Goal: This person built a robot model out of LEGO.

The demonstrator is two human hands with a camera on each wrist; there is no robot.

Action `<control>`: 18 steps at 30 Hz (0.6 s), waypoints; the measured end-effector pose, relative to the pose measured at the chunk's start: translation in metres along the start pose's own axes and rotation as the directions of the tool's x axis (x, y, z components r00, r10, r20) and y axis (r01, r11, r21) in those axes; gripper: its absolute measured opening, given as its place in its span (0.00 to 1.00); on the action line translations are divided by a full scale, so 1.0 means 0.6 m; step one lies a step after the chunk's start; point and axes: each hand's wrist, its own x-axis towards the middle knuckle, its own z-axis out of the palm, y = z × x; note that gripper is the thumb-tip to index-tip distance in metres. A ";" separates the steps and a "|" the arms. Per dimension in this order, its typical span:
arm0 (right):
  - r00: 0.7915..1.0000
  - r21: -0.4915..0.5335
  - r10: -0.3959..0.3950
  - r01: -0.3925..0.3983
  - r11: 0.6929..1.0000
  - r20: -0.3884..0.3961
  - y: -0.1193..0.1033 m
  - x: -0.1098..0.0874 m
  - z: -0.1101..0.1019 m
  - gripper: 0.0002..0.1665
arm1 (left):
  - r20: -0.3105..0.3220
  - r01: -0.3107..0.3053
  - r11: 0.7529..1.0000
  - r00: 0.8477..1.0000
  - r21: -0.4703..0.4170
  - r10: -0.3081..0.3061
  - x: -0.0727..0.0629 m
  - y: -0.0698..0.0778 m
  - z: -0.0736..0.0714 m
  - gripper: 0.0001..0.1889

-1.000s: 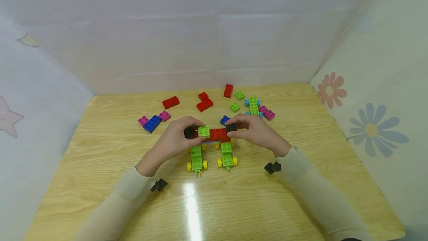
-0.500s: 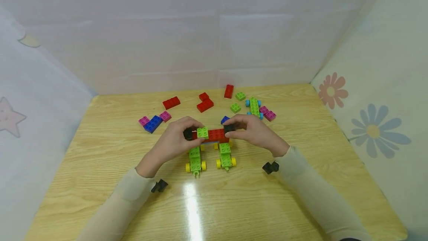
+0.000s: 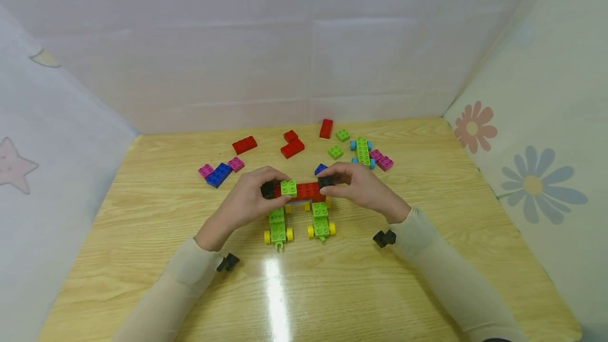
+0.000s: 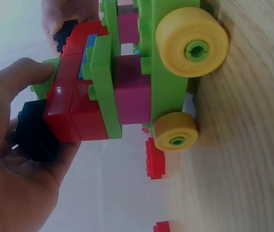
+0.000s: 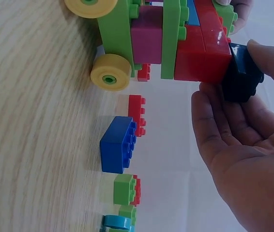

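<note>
Both hands work on a brick build in the middle of the table. Two green wheeled bases (image 3: 320, 223) with yellow wheels stand side by side, purple bricks (image 4: 132, 92) on them, and red bricks (image 3: 307, 190) bridge them on top. My left hand (image 3: 249, 197) grips the left end, its fingers behind a black brick (image 4: 36, 130) and its thumb on a green brick (image 3: 288, 188) that sits on the red ones. Between thumb and fingers, my right hand (image 3: 363, 186) pinches another black brick (image 5: 241, 72), flush with the red right end.
Behind lie loose red bricks (image 3: 245, 144), a blue brick (image 3: 219, 174) between pink ones, and another blue brick (image 3: 320, 169). Green bricks (image 3: 335, 152) and a blue-wheeled green base (image 3: 363, 152) are at the back right. Black pieces (image 3: 384, 238) show beside each wrist.
Over the first half second the build shifted slightly left, and the right hand's black brick moved slightly left and down at the red end. Since then the hands have stayed nearly still.
</note>
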 end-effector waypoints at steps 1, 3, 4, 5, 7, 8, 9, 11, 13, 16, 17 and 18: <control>1.000 0.002 0.000 0.000 1.000 0.001 0.000 0.000 0.000 0.22 | 0.000 0.003 1.000 1.000 0.000 -0.003 0.000 -0.002 0.001 0.18; 1.000 0.006 -0.005 0.005 1.000 0.002 0.000 0.001 0.000 0.22 | -0.003 0.015 1.000 1.000 -0.005 -0.015 0.000 -0.005 0.002 0.18; 1.000 0.007 -0.006 0.005 1.000 0.004 0.001 0.001 -0.001 0.22 | -0.005 0.022 1.000 1.000 -0.009 -0.022 0.000 -0.007 0.003 0.19; 1.000 0.004 -0.006 0.006 1.000 0.007 0.002 0.001 -0.001 0.23 | -0.007 0.030 0.999 1.000 -0.013 -0.030 0.000 -0.009 0.004 0.19; 1.000 0.004 -0.007 0.007 1.000 0.015 0.003 0.002 -0.003 0.25 | -0.010 0.047 0.999 0.999 -0.020 -0.047 -0.001 -0.012 0.006 0.19; 1.000 0.003 -0.008 0.008 1.000 0.017 0.004 0.002 -0.004 0.25 | -0.011 0.054 0.998 0.998 -0.026 -0.054 -0.001 -0.012 0.006 0.19; 1.000 0.005 -0.006 0.006 1.000 0.019 0.004 0.002 -0.006 0.25 | -0.011 0.059 0.998 0.998 -0.030 -0.060 -0.001 -0.014 0.007 0.19; 1.000 0.020 -0.002 0.001 1.000 0.024 0.004 0.002 -0.009 0.25 | -0.013 0.066 0.997 0.998 -0.037 -0.066 -0.001 -0.016 0.008 0.19; 1.000 0.038 0.006 -0.006 0.999 0.019 0.003 0.003 -0.014 0.24 | -0.014 0.069 0.997 0.997 -0.043 -0.069 -0.001 -0.018 0.008 0.19; 0.999 0.051 0.032 -0.032 0.998 -0.005 -0.001 0.006 -0.022 0.23 | -0.015 0.076 0.996 0.997 -0.050 -0.077 0.000 -0.018 0.008 0.18; 0.999 0.052 0.039 -0.038 0.998 -0.016 -0.002 0.008 -0.025 0.22 | -0.015 0.080 0.995 0.997 -0.050 -0.081 0.000 -0.017 0.007 0.18; 0.998 0.053 0.051 -0.049 0.997 -0.030 -0.004 0.010 -0.029 0.22 | -0.015 0.084 0.995 0.996 -0.053 -0.084 0.000 -0.017 0.007 0.18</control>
